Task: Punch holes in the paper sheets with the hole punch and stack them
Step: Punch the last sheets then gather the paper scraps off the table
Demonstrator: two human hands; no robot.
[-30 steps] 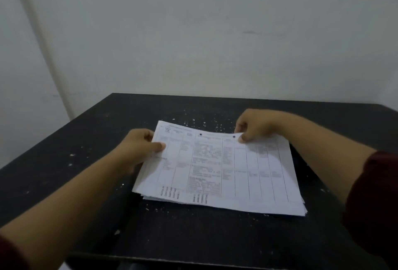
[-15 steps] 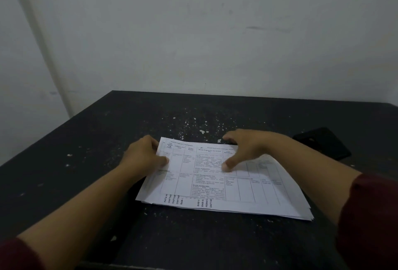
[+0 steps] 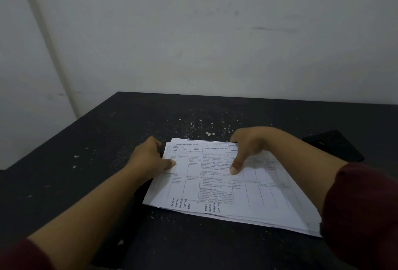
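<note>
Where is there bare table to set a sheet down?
Left of the left hand, out to the table edge: bare apart from paper specks. Also the far strip between paper stack and wall. Crowded on the right: a dark object lies beyond the right hand.

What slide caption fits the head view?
The left hand and right hand hold a stack of printed sheets on a speckled black table; black object at right.

Matt white paper sheets (image 3: 215,185) on a matt, scuffed black table (image 3: 86,151).
</note>
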